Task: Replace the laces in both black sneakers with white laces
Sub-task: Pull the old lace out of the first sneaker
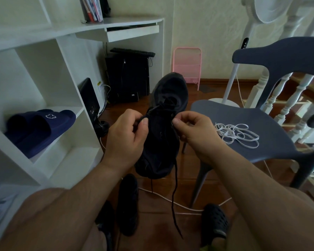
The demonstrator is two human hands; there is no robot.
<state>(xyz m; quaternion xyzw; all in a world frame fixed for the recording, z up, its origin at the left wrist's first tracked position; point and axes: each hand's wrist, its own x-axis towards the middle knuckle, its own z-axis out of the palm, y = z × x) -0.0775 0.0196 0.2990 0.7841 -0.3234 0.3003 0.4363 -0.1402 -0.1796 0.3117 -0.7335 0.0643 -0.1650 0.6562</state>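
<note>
A black sneaker (163, 134) is held up in front of me, toe pointing away. My left hand (125, 140) pinches its black lace (174, 196) near the left eyelets. My right hand (196, 131) pinches the lace at the right eyelets. Loose lace ends hang down below the heel. The second black sneaker (127, 203) lies on the floor between my legs. A tangle of white laces (237, 134) rests on the seat of the grey chair (243, 151) to my right.
A white shelf unit (49, 134) stands at the left with navy slides (38, 129) in one cubby. A white cable (170, 200) runs across the wooden floor. A fan stand, pink rack and white banister are behind the chair.
</note>
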